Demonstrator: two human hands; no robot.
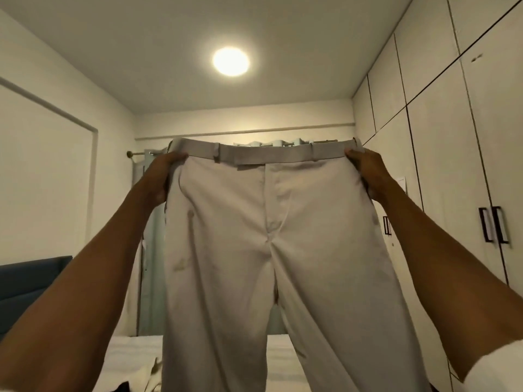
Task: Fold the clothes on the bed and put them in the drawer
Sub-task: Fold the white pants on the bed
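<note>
- While both forearms reach up and forward from the bottom corners of the view, the bed [285, 363] lies low between them, its white cover showing on either side of the hanging fabric, with more pale cloth [154, 374] bunched at its near left edge.
- Held up in front of the camera, the trousers [271, 250] hang front-side toward the viewer, waistband level at the top and both legs dropping straight down past the bottom edge, so the long axis runs vertically.
- At the left end of the waistband the left hand [161, 176] grips the side seam, fingers curled round the cloth; the right hand [368, 174] holds the opposite end the same way.
- Both hands sit at about equal height and equal reach, well apart with the waistband stretched flat between them, so neither is clearly nearer.
- Judging from this, the next fold turns on bringing one hand across to the other, laying leg on leg along that vertical line.
- Farther back stand the curtain [151, 250], the wardrobe doors [452, 165] on the right and the ceiling light [230, 61]; no drawer shows.
</note>
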